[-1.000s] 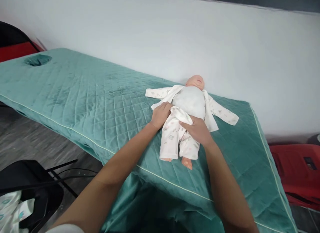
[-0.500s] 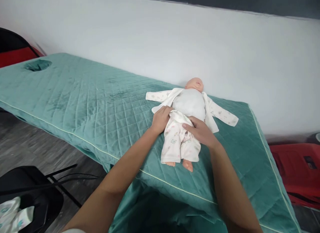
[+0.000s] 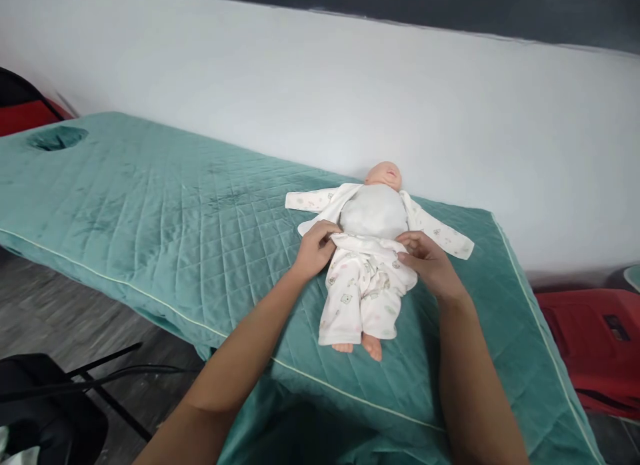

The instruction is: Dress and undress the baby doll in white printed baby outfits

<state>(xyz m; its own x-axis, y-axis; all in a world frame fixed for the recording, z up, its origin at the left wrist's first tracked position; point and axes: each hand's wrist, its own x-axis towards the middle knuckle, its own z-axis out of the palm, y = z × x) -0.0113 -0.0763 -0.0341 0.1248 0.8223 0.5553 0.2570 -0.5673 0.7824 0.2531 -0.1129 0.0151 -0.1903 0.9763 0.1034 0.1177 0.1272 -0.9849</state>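
Observation:
A baby doll (image 3: 374,210) lies on its back on the green quilted bed cover (image 3: 215,238), its head toward the wall. Its white printed jacket (image 3: 440,232) is spread open, sleeves out to both sides, baring the pale torso. White printed baby trousers (image 3: 345,298) cover the legs, with both feet showing below the cuffs. My left hand (image 3: 316,246) pinches the waistband at its left corner. At the right end of the waistband, my right hand (image 3: 429,260) grips the fabric between thumb and fingers. The waistband is stretched between them across the lower belly.
The bed has a face hole (image 3: 57,138) at its far left end. A white wall (image 3: 320,92) runs along its back edge. A black chair (image 3: 45,405) stands at the lower left, and a red case (image 3: 595,338) sits beyond the right end.
My right hand has moved right and outward, pulling the trousers' waistband wide and flat. My left hand keeps its hold at the left side. The camera view has shifted slightly.

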